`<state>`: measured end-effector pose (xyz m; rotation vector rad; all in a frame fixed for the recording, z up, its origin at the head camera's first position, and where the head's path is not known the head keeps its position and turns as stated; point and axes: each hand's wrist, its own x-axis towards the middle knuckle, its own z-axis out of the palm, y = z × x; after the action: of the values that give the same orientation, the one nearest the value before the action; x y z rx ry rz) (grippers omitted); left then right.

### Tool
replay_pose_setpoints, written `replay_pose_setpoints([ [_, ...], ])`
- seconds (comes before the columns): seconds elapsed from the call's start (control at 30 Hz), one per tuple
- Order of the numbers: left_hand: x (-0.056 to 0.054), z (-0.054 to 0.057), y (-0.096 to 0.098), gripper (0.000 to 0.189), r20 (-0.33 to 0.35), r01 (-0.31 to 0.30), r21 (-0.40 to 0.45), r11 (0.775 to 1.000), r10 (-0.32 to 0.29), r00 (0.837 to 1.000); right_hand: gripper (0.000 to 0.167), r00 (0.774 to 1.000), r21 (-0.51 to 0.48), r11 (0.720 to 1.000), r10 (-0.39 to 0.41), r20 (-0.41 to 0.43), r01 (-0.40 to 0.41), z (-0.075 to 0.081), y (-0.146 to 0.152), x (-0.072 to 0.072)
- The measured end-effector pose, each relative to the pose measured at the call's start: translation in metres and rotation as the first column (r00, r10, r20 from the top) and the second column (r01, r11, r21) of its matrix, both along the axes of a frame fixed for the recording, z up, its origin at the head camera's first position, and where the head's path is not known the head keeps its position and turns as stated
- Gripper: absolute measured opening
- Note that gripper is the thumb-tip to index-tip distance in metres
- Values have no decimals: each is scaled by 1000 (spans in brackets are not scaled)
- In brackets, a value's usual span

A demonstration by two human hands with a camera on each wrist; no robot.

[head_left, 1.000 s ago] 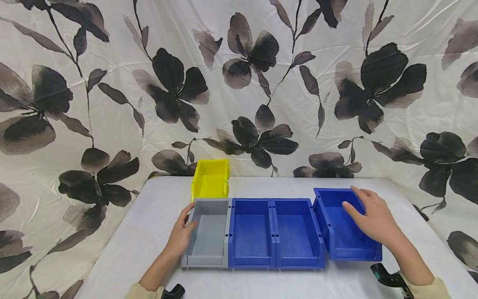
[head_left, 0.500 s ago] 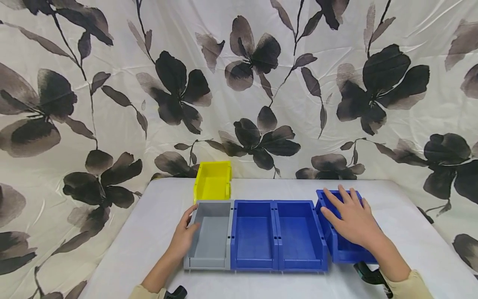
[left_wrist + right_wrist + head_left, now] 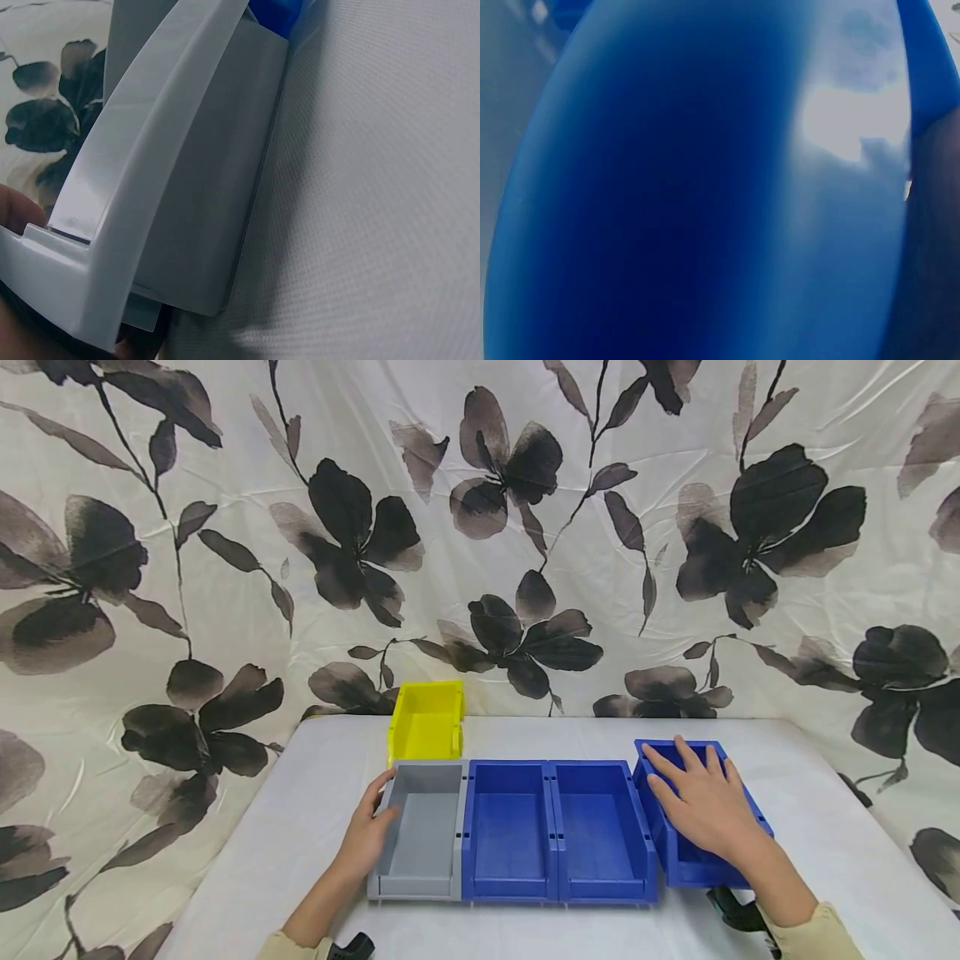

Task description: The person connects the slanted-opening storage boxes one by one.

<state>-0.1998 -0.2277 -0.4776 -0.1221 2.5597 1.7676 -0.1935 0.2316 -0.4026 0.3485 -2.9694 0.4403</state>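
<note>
My left hand (image 3: 363,831) grips the left wall of a grey plastic bin (image 3: 422,827), thumb inside and fingers along the outer side. In the left wrist view the bin's front lip (image 3: 142,165) fills much of the frame. Two blue bins, the nearer one (image 3: 510,835) and its neighbour (image 3: 600,835), stand side by side against the grey one. At the right end, another blue bin (image 3: 690,872) stands slightly turned, its far left corner close to the row. Over it lies my right hand (image 3: 708,806), fingers spread and mostly straight; whether the fingertips touch its inside is unclear.
A yellow bin (image 3: 427,720) stands behind the grey bin, near the table's far edge. White cloth covers the table (image 3: 555,739). A floral curtain (image 3: 570,527) hangs right behind it.
The right hand has shifted left from the right bin's right wall to over its middle, with fingers spread. That bin has barely moved. The left hand has kept its grip on the grey bin.
</note>
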Motion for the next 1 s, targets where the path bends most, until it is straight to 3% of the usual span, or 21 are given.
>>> replay_pose_setpoints([
  [0.4,0,-2,-1,56,-16,16,-4,1000,-16,1000,55,1000,50,999,-5,-18,5,-9,-3,-2],
  [0.6,1,1,-4,56,-39,30,-8,1000,-30,999,53,1000,27,1000,2,-26,-1,-10,-7,-1],
  [0.83,7,0,-8,55,-22,35,5,999,-35,999,54,1000,26,1000,-11,-17,11,-32,-12,2],
  [1.0,4,-3,-4,55,-25,33,23,999,-32,999,55,1000,48,999,-26,-13,27,-46,-11,1],
])
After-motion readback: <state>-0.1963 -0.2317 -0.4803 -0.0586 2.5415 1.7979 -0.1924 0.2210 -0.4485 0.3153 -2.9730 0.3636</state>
